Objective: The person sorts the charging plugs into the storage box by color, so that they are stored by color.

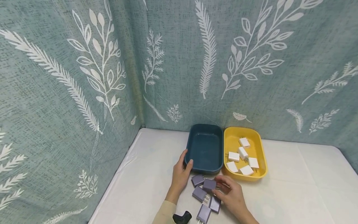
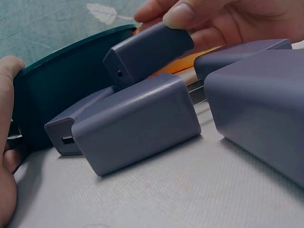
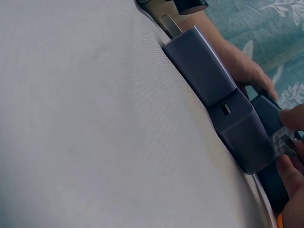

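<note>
My right hand (image 1: 230, 193) pinches a purple USB wall charger (image 1: 209, 185) between thumb and fingers, above the other purple chargers. In the left wrist view this held charger (image 2: 147, 52) is tilted, its USB port facing lower left. Several more lie on the white table: one purple charger (image 1: 198, 179) close to the blue tray, another charger (image 1: 199, 193) with metal prongs pointing right, and a charger (image 1: 204, 213) nearest me. At the near left corner of the blue tray (image 1: 205, 171), my left hand (image 1: 180, 174) grips the rim, thumb and fingers on either side of the corner.
Right beside the blue tray stands a yellow tray (image 1: 263, 155) with several white chargers (image 1: 247, 170) in it. A black object (image 1: 182, 217) shows at the bottom edge by the left sleeve (image 1: 165, 213). Patterned curtains (image 1: 179, 62) hang behind and left of the table.
</note>
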Motion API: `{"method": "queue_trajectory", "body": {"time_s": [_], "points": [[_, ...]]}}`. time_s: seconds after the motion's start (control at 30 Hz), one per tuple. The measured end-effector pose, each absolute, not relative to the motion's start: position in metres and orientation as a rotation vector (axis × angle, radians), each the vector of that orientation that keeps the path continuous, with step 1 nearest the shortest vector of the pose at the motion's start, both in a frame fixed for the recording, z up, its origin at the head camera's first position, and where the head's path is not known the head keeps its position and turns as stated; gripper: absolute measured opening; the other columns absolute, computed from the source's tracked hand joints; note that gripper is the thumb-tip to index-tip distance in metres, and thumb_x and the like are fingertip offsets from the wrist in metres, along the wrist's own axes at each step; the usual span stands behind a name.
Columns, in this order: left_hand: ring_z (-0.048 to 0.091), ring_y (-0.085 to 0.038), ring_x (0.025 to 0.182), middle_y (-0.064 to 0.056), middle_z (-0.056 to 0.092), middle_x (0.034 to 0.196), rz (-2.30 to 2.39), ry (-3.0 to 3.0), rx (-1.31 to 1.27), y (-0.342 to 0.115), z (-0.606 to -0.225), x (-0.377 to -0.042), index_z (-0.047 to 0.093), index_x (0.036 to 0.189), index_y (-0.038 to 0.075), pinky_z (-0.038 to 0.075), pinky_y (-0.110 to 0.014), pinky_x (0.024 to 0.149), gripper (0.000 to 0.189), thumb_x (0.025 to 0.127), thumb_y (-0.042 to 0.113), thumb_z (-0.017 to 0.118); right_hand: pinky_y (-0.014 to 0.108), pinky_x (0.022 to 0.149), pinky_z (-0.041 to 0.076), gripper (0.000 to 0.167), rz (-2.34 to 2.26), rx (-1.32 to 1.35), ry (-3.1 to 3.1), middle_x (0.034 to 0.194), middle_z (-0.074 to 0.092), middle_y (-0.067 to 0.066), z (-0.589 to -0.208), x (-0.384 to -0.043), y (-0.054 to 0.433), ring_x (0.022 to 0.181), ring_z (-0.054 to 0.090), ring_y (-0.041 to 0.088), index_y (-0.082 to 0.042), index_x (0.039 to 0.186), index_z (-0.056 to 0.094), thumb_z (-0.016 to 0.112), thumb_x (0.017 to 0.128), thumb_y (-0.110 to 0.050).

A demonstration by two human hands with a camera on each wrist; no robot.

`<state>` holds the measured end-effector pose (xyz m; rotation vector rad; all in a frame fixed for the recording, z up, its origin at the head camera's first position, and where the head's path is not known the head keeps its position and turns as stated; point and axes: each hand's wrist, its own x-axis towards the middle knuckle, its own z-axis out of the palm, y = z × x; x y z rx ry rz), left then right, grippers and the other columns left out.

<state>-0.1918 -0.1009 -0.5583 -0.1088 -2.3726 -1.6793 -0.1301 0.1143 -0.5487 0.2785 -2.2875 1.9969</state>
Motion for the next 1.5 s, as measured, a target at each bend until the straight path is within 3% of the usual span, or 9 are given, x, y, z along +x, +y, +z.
{"method": "queue_trajectory", "body": {"time_s": [0.7, 1.5], "points": [[0.042, -0.024, 0.141, -0.007, 0.042, 0.153, -1.672, -2.395, -0.102, -0.101, -0.556, -0.192, 0.037, 0.15, 0.018, 0.038, -0.044, 0.114, 0.057, 0.099, 0.036, 0.053, 0.026, 0.085, 0.057, 0.046, 2.025, 0.354, -2.102, 0.107, 0.063, 0.025, -0.541, -0.127, 0.106, 0.099, 0.067, 0.007, 0.01, 0.107, 0.064, 0.078, 0.064, 0.018], [0.044, -0.024, 0.139, -0.007, 0.044, 0.152, -1.651, -2.403, -0.104, -0.101, -0.558, -0.193, 0.038, 0.15, 0.021, 0.04, -0.043, 0.112, 0.055, 0.099, 0.036, 0.053, 0.024, 0.087, 0.056, 0.047, 2.066, 0.158, -2.181, 0.111, 0.065, 0.018, -0.529, -0.126, 0.105, 0.101, 0.066, 0.001, 0.005, 0.11, 0.065, 0.079, 0.066, 0.015]]}}
